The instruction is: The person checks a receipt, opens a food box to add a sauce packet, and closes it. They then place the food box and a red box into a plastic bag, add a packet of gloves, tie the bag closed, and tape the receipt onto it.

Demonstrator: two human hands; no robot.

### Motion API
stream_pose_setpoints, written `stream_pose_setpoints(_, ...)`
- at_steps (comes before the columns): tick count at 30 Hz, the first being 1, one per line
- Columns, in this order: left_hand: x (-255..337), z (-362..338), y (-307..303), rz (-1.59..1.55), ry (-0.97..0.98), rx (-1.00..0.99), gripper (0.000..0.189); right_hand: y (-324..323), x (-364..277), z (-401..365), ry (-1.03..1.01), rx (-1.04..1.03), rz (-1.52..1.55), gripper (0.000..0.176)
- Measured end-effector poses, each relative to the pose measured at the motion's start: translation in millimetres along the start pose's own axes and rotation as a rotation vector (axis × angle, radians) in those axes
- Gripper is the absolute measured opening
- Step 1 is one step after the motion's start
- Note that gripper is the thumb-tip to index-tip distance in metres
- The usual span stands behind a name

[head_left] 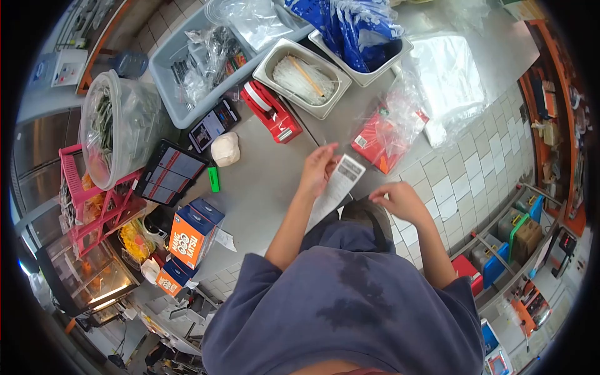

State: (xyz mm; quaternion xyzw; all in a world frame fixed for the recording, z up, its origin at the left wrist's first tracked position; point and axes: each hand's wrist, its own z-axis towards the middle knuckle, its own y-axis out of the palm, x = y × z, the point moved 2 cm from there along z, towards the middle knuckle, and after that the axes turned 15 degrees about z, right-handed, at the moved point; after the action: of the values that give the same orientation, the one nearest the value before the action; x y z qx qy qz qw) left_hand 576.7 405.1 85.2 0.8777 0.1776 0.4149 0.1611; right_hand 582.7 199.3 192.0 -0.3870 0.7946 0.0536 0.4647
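Fingers [324, 151] of the left hand [317, 172] are bent, thumb and forefinger close together; whether they pinch the paper slip [352, 169] cannot be told. That slip lies slantwise just beside and partly behind this hand, at the near edge of the steel table [250, 194]. The left forearm slopes up and inward from its sleeve. On the other side, the right hand [403, 201] is loosely curled, its fingers slightly apart with nothing visible between them, by the near edge and in front of the floor tiles.

Along the far edge, a metal pan [325, 111] holds thin white straws [294, 78] and one tan stick [307, 76]. Beside it, another pan [370, 78] is heaped with blue plastic bags [353, 31], which spill above its rim. Toward the far left corner, a grey bin [187, 117] carries clear plastic packets [215, 47]. Near the left edge, a clear tub [147, 119] contains green packets [105, 119]. Clear plastic [400, 106] partly covers a red box [374, 134] near the right edge.
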Motion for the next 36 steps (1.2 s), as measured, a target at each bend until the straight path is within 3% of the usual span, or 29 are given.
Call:
stream_pose_setpoints(3, 2, -13, 16, 0.055, 0.031, -0.005, 0.025, -5, 6, -14, 0.012, -0.137, 0.071, 0.013)
stream_pose_setpoints(7, 22, -12, 51, 0.113, 0.185, 0.124, 0.024, -32, 10, -25, -0.027, 0.065, 0.173, 0.011)
stream_pose_setpoints(9, 24, 7, 59, 0.102, 0.248, 0.178, 0.024, -52, 13, -20, -0.120, 0.226, -0.163, 0.009)
stream_pose_setpoints(11, 22, 30, 56, 0.584, 0.608, 0.419, 0.022, -62, 22, -7, -0.160, 0.323, -0.192, 0.008)
stream_pose_setpoints(12, 23, 39, 57, 0.578, 0.605, 0.422, 0.022, -65, 27, 3, -0.192, 0.345, -0.246, 0.008)
stream_pose_setpoints(14, 24, 53, 56, 0.947, 0.478, 0.417, 0.015, -69, 47, 23, -0.226, 0.357, -0.296, 0.008)
stream_pose_setpoints(16, 39, 54, 59, 1.019, 0.402, 0.366, 0.016, -67, 75, 44, -0.164, 0.227, 0.026, 0.012)
stream_pose_setpoints(17, 43, 54, 60, 1.082, 0.322, 0.314, 0.019, -61, 84, 49, -0.172, 0.212, 0.025, 0.012)
stream_pose_setpoints(19, 41, 56, 55, 1.140, 0.369, 0.448, 0.019, -49, 88, 53, -0.233, 0.412, -0.027, 0.019)
stream_pose_setpoints(21, 33, 55, 48, 1.201, 0.427, 0.596, 0.021, -40, 88, 52, -0.267, 0.385, -0.057, 0.024)
stream_pose_setpoints(23, 19, 55, 47, 0.992, 0.454, 0.214, 0.026, -36, 97, 51, -0.145, 0.447, 0.080, 0.024)
stream_pose_setpoints(25, 9, 50, 43, 0.706, 0.304, 0.079, 0.028, -36, 81, 33, 0.009, 0.342, -0.090, 0.024)
stream_pose_setpoints(26, 11, 43, 43, 0.489, 0.236, 0.050, 0.028, -35, 56, 18, 0.111, 0.174, -0.261, 0.023)
stream_pose_setpoints(27, 7, 37, 37, 0.483, 0.240, 0.071, 0.028, -35, 26, 7, 0.210, 0.009, -0.436, 0.023)
stream_pose_setpoints(29, -5, 23, 29, 0.903, 0.334, 0.015, 0.034, -21, -29, 0, -0.277, -0.052, -0.140, 0.017)
stream_pose_setpoints(31, -5, 2, 27, 0.986, 0.372, 0.054, 0.029, 4, -90, 19, -0.405, -0.020, 0.116, 0.016)
stream_pose_setpoints(33, -7, -10, 10, 0.934, 0.420, 0.373, 0.026, 37, -103, 68, -0.713, 0.113, 0.082, 0.017)
stream_pose_setpoints(34, 11, -20, 11, 0.733, 0.304, 0.484, 0.023, 53, -109, 99, -0.753, 0.200, 0.101, 0.022)
stream_pose_setpoints(36, -2, -16, -19, 0.441, 0.331, 0.527, 0.024, 80, -103, 156, -0.762, 0.350, -0.030, 0.026)
